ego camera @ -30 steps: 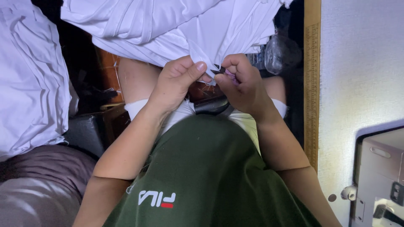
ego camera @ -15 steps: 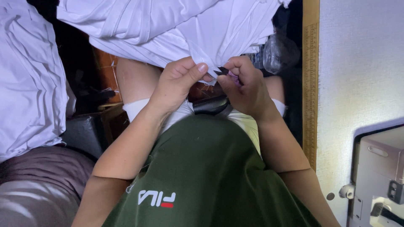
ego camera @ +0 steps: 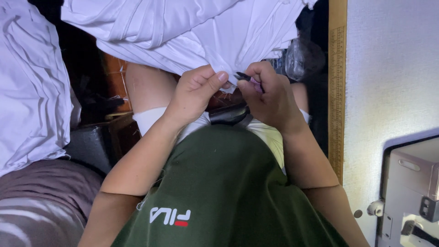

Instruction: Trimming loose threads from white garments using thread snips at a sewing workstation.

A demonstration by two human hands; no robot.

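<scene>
Pinching: the left hand (ego camera: 196, 91) is closed on the hem of the white garment (ego camera: 192, 32), thumb and forefinger clamped on a small fold just beside the other hand.
Right hand: the right hand (ego camera: 270, 93) is shut around a small dark-tipped cutting tool (ego camera: 242, 77), probably thread snips, its point touching the same fold; only the tip and a sliver of pinkish handle show.
Garment position: the white cloth hangs above and beyond both hands, draped over the lap, with its edge drawn down between the fingertips.
Hands together: the two hands almost touch at the fold, so the blade tip lies right against the left thumb.
Risk, skin: a slip of the tip could nick the left thumb or forefinger, because they pinch so near the cutting point.
Risk, cloth: the tip could catch the fabric rather than a loose thread, since the fold is bunched and the thread itself is too small to see.
Risk, grip: the weight of the hanging cloth could drag the hem out of the pinch and jerk it against the blade.
Risk, light: the lap beneath the hands is dim, which makes fine aim harder.
Nearby: a wooden ruler (ego camera: 337, 82) lies right of the right hand along the bench edge (ego camera: 388, 91), and a sewing machine (ego camera: 411, 192) stands well apart, lower right.
</scene>
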